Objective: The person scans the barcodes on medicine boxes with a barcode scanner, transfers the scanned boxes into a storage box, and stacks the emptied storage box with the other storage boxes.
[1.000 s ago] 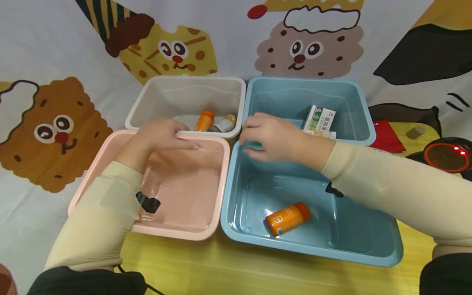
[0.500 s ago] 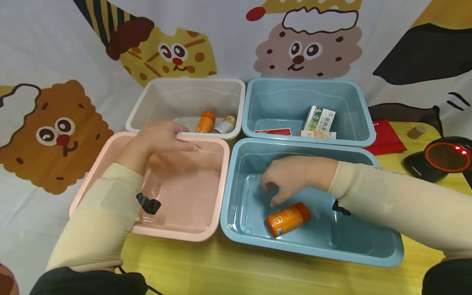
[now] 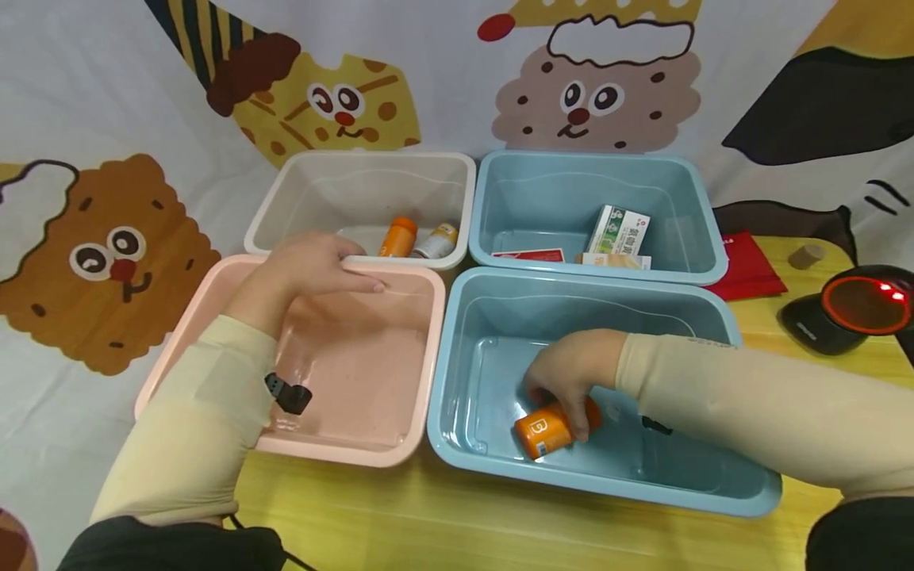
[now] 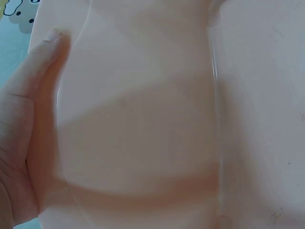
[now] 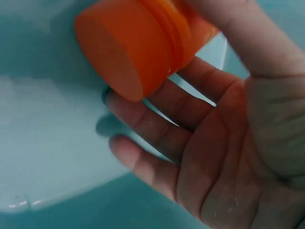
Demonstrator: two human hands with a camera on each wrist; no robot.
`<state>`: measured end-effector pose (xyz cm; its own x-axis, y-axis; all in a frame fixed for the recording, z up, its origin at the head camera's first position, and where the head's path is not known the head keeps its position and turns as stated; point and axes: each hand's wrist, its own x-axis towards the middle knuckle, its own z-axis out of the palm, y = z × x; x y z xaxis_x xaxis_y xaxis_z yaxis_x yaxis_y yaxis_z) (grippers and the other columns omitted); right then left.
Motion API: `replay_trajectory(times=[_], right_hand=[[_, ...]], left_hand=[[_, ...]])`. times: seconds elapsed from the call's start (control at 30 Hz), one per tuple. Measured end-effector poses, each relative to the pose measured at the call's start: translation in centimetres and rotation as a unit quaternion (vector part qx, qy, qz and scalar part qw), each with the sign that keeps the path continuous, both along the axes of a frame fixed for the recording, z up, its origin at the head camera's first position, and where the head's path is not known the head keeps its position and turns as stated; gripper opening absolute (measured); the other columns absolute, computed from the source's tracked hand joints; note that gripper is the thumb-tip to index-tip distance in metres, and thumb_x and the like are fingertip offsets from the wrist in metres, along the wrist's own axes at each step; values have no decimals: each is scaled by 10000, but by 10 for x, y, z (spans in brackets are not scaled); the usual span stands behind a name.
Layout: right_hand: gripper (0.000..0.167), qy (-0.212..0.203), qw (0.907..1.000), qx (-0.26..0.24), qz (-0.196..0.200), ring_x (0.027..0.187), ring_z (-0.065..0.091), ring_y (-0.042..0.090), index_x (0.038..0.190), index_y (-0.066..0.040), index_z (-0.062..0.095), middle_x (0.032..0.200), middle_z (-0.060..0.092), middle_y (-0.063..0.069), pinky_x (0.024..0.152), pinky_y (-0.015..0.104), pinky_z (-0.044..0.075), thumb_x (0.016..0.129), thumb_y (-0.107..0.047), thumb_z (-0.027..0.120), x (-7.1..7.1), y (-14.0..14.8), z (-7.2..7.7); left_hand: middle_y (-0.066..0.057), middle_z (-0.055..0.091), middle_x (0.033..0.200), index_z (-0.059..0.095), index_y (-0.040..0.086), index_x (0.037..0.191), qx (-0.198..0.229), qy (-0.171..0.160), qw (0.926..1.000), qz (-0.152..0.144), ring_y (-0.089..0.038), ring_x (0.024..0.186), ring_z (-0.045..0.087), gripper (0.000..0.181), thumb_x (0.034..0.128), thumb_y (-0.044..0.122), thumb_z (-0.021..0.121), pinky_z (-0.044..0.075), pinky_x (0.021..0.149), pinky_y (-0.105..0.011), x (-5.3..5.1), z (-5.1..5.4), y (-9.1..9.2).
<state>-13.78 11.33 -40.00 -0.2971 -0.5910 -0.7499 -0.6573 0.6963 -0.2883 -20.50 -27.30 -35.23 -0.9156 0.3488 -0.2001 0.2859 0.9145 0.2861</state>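
An orange pill bottle (image 3: 539, 433) lies on its side in the front blue bin (image 3: 607, 489). My right hand (image 3: 574, 369) holds it from above, the thumb across its near side and the fingers reaching round the far side. In the right wrist view, the bottle's orange cap (image 5: 119, 52) points out past the fingers; the index finger is hidden. My left hand (image 3: 307, 266) grips the far rim of the pink bin (image 3: 343, 456). Its thumb (image 4: 40, 62) lies along the inner wall, and the other fingers are mostly hidden beyond the rim.
A grey bin (image 3: 371, 157) behind holds another orange bottle (image 3: 398, 238) and a white bottle (image 3: 437, 240). The back blue bin (image 3: 585, 162) contains medicine boxes (image 3: 619, 232) and a red packet (image 3: 530, 255). At right stand a black scanner (image 3: 821, 327) and red pouch (image 3: 750, 266).
My right hand has come from above the bins' shared edge down into the front blue bin and taken hold of the orange bottle. The left hand has kept its place.
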Motion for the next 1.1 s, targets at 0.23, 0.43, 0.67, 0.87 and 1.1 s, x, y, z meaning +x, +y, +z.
replay_trajectory(times=[0.23, 0.43, 0.67, 0.87, 1.1], right_hand=[[483, 160, 9997, 104, 182, 898, 592, 188, 1036, -261, 736, 942, 633, -99, 862, 396, 556, 666, -267, 1047, -1, -5, -1], [458, 23, 9996, -268, 10, 891, 607, 177, 1090, -243, 751, 962, 643, -95, 786, 359, 566, 702, -202, 990, -7, -1, 2], [441, -88, 9941, -1085, 16, 903, 611, 160, 1099, -247, 731, 998, 651, -106, 790, 339, 560, 723, -198, 957, -18, 0, 9], [389, -118, 9850, -1709, 224, 953, 611, 147, 1073, -248, 759, 1047, 641, -112, 818, 309, 566, 758, -107, 938, -23, -1, 17], [384, -230, 9767, -2134, -82, 1016, 632, 155, 1157, -272, 762, 1130, 658, -121, 862, 335, 574, 830, -155, 926, -28, 1, 29]], left_hand=[[12, 700, 914, 768, 224, 1043, 33, -48, 10000, 23, -255, 899, 610, 622, 803, 798, 759, 464, 820, -462, 0, 5, 1], [19, 707, 919, 770, 228, 1028, -22, 34, 10000, -64, -251, 889, 619, 598, 812, 786, 762, 469, 818, -466, -1, 4, 2], [16, 699, 908, 762, 230, 1008, 11, -4, 10000, -14, -252, 884, 614, 601, 806, 796, 759, 463, 811, -462, 1, 2, 1], [12, 699, 915, 762, 229, 1022, 28, -72, 10000, 43, -255, 894, 613, 617, 803, 805, 754, 464, 818, -464, 1, 1, 3], [10, 689, 888, 759, 224, 1012, 57, -79, 9999, 46, -256, 879, 607, 608, 803, 795, 763, 455, 802, -457, 2, 2, 4]])
